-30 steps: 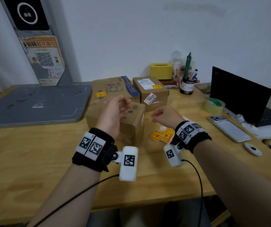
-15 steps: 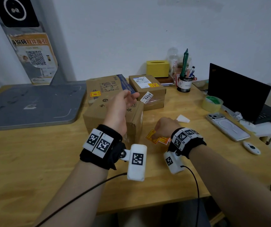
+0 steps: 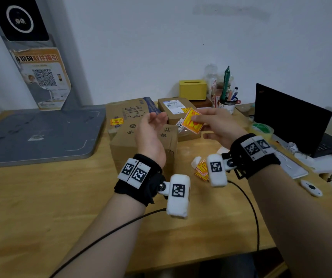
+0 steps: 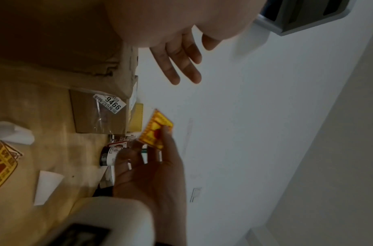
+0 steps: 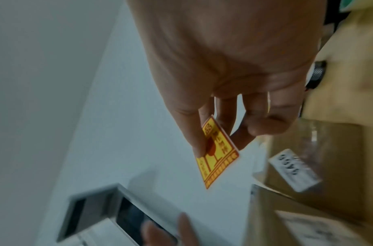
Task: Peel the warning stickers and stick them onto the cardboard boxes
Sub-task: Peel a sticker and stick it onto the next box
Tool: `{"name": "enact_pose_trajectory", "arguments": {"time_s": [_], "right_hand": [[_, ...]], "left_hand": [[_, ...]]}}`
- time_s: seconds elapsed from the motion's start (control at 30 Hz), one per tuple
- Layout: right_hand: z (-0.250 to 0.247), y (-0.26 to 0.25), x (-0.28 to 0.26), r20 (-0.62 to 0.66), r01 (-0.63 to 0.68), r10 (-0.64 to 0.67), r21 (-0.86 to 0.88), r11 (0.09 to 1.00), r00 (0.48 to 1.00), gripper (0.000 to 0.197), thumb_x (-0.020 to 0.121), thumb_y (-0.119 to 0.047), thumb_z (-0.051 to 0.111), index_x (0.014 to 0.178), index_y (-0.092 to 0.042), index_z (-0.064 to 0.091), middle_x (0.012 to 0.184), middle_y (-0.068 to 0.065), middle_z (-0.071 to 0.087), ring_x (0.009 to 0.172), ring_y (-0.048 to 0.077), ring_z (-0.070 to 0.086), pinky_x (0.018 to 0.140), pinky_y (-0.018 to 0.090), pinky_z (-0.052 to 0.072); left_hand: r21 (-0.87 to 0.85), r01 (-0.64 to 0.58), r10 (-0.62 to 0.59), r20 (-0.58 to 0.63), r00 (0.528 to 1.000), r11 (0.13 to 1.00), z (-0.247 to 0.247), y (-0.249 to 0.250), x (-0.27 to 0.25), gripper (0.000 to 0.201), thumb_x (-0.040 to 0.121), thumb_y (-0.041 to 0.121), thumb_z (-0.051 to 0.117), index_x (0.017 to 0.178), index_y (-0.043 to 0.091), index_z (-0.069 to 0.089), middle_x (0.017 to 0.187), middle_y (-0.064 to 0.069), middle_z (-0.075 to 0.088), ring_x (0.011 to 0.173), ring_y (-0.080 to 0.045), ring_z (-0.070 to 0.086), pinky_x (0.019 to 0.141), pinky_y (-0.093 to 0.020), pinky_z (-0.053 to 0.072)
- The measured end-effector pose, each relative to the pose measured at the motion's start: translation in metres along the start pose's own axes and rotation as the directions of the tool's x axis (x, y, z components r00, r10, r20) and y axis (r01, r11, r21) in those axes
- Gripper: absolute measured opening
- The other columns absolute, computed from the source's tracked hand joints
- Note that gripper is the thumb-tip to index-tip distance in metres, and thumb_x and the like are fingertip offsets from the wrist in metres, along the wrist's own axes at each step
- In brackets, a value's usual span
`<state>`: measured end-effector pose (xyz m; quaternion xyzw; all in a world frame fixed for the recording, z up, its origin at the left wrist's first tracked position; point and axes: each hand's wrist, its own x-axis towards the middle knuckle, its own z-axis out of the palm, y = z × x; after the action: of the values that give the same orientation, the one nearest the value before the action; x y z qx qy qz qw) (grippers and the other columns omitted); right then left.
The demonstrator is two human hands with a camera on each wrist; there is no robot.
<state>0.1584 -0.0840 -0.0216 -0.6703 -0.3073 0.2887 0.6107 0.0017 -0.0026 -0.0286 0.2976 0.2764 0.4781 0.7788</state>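
Note:
My right hand (image 3: 213,125) pinches a yellow and red warning sticker (image 3: 192,122) between thumb and fingers, lifted above the boxes. The same sticker (image 5: 218,153) shows in the right wrist view and as a small sticker (image 4: 157,131) in the left wrist view. My left hand (image 3: 151,129) is raised beside it, palm up, fingers relaxed and empty. A near cardboard box (image 3: 125,149) stands under my left hand. Behind it lie a larger box (image 3: 125,113) bearing a yellow sticker (image 3: 117,121), and a smaller box (image 3: 173,106). More stickers (image 3: 201,170) lie on the table.
Wooden table (image 3: 40,197) with a grey board (image 3: 36,133) at left. At right are a black laptop (image 3: 289,119), a phone, a tape roll (image 3: 261,129) and a small white device (image 3: 310,187). A yellow tissue box (image 3: 193,89) and pen cup (image 3: 227,105) stand at the back.
My right hand has picked one sticker from the pile on the table and lifted it up toward my left hand. My left hand has turned palm up and stayed raised.

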Motion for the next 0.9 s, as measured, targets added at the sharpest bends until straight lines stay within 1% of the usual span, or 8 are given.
{"name": "enact_pose_trajectory", "arguments": {"time_s": [0.07,0.17,0.27,0.43,0.63,0.7,0.77,0.9], "right_hand": [[0.0,-0.013,0.003,0.036,0.022,-0.024,0.052,0.998,0.999,0.017,0.094,-0.01,0.073,0.109,-0.016,0.076,0.088,0.008,0.077,0.06,0.011,0.068,0.049,0.024,0.048],[0.002,-0.024,0.011,0.055,0.054,-0.062,0.142,0.988,0.997,0.015,0.094,-0.009,0.071,0.106,-0.017,0.075,0.079,0.005,0.077,0.056,0.011,0.067,0.047,0.024,0.047],[0.008,-0.027,0.022,0.067,0.076,-0.089,0.172,0.982,0.994,0.017,0.094,-0.01,0.072,0.108,-0.019,0.076,0.079,0.004,0.076,0.061,0.014,0.061,0.051,0.026,0.044],[0.019,-0.024,0.04,0.096,0.131,-0.155,0.222,0.966,0.983,0.018,0.094,-0.009,0.072,0.109,-0.017,0.076,0.086,0.007,0.075,0.066,0.016,0.059,0.056,0.03,0.04],[0.031,-0.026,0.057,0.118,0.176,-0.212,0.262,0.949,0.97,0.02,0.093,-0.004,0.071,0.109,-0.015,0.073,0.086,0.004,0.079,0.066,0.014,0.07,0.054,0.026,0.054],[0.03,-0.024,0.06,0.102,0.203,-0.228,0.213,0.956,0.968,0.022,0.092,-0.003,0.073,0.111,-0.014,0.073,0.091,0.006,0.08,0.074,0.018,0.074,0.066,0.036,0.061],[0.026,-0.019,0.062,0.067,0.241,-0.248,0.099,0.965,0.966,0.023,0.091,-0.004,0.075,0.111,-0.015,0.074,0.094,0.006,0.082,0.08,0.023,0.074,0.077,0.046,0.058],[0.017,-0.008,0.06,0.057,0.244,-0.244,0.012,0.97,0.968,0.016,0.092,-0.004,0.073,0.104,-0.015,0.073,0.089,0.006,0.081,0.075,0.024,0.072,0.066,0.04,0.057]], "left_hand": [[0.005,-0.001,0.001,0.015,1.0,1.0,0.004,-0.005,0.009,0.022,0.102,0.025,0.047,0.082,0.019,0.055,0.077,0.001,0.073,0.082,-0.016,0.072,0.093,-0.028,0.033],[0.05,-0.006,0.001,0.093,0.996,0.999,0.01,-0.007,0.024,0.022,0.101,0.027,0.053,0.083,0.017,0.06,0.082,-0.001,0.071,0.087,-0.018,0.07,0.078,-0.023,0.045],[0.203,0.011,-0.059,0.231,0.971,0.979,0.011,0.0,0.037,0.017,0.098,0.029,0.059,0.089,0.016,0.066,0.086,-0.001,0.069,0.088,-0.019,0.068,0.068,-0.023,0.054],[0.496,-0.064,-0.15,0.38,0.913,0.866,0.01,0.02,0.045,0.022,0.097,0.031,0.063,0.105,0.013,0.072,0.095,-0.003,0.071,0.088,-0.021,0.068,0.088,-0.041,0.054],[0.549,-0.153,-0.1,0.402,0.91,0.822,0.011,0.032,0.062,0.026,0.095,0.027,0.066,0.107,0.005,0.073,0.091,-0.003,0.072,0.079,-0.018,0.07,0.08,-0.037,0.057],[0.604,-0.199,-0.066,0.388,0.919,0.772,0.009,0.029,0.068,0.022,0.093,0.026,0.068,0.104,0.007,0.076,0.088,-0.002,0.075,0.081,-0.018,0.07,0.075,-0.034,0.058],[0.652,-0.234,-0.039,0.376,0.926,0.721,0.007,0.024,0.072,0.014,0.092,0.025,0.07,0.095,0.014,0.077,0.082,0.001,0.076,0.077,-0.016,0.071,0.071,-0.032,0.056],[0.703,-0.258,-0.043,0.38,0.924,0.663,0.004,0.016,0.075,0.011,0.093,0.023,0.069,0.089,0.017,0.078,0.08,0.003,0.076,0.071,-0.011,0.07,0.064,-0.025,0.052]]}}
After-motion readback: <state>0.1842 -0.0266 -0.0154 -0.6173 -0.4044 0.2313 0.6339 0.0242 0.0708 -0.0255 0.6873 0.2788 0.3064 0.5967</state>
